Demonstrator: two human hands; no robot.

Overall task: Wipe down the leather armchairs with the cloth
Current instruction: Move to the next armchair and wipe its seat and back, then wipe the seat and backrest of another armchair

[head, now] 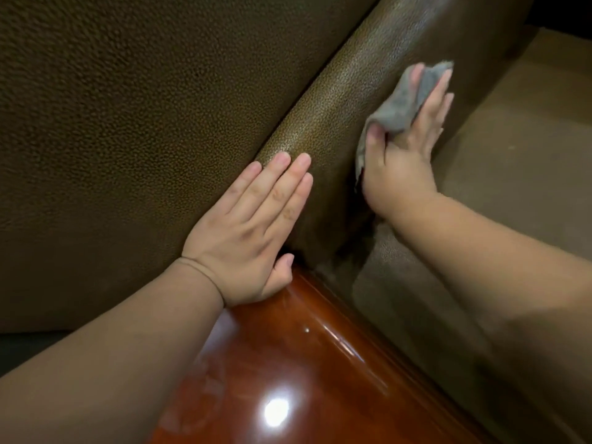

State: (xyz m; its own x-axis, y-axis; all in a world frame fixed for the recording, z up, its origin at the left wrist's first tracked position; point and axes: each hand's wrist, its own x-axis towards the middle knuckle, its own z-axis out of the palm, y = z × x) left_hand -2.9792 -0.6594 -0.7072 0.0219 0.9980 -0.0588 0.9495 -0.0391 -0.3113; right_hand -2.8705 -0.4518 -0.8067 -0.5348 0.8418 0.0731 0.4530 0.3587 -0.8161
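Pressing the grey cloth [400,107] flat on the inner side of the leather armrest [336,100], the right hand [403,155] keeps its fingers straight, with the thumb pinching the cloth's lower edge. The cloth looks light, soft and limp, so it is probably best held bunched under the palm. The left hand [253,225] rests open and flat on the armrest, just above the glossy wooden trim [288,363].

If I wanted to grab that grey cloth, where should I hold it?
Probably the loose bottom corner of the cloth, coming from the left side. It hangs free past the thumb, while the right hand presses the rest flat against the armchair.
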